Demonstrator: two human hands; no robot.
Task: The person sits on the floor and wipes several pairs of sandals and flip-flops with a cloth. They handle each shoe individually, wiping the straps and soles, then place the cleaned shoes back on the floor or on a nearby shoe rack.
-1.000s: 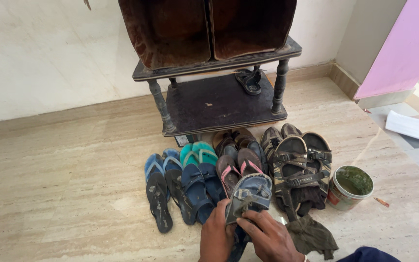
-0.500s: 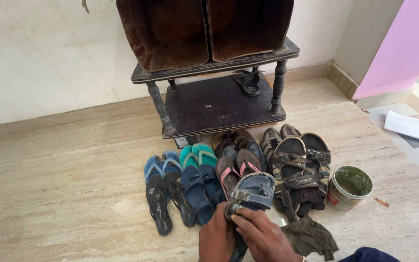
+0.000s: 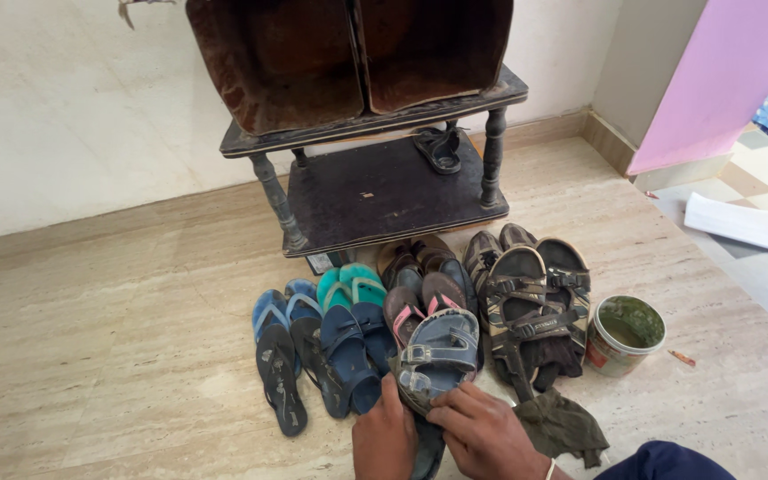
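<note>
Hands stay clamped together on 1 grey sandal: the left hand (image 3: pixel 386 437) grips its heel, the right hand (image 3: pixel 484 434) its side. The grey sandal (image 3: pixel 438 356) has barely shifted, held over the floor (image 3: pixel 117 356) before the shoe row (image 3: pixel 420 302) and rack (image 3: pixel 375 191).

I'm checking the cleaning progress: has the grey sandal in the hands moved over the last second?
No. The grey sandal stays gripped by both hands against the pink-strapped sandal, no nearer the green tub.
</note>
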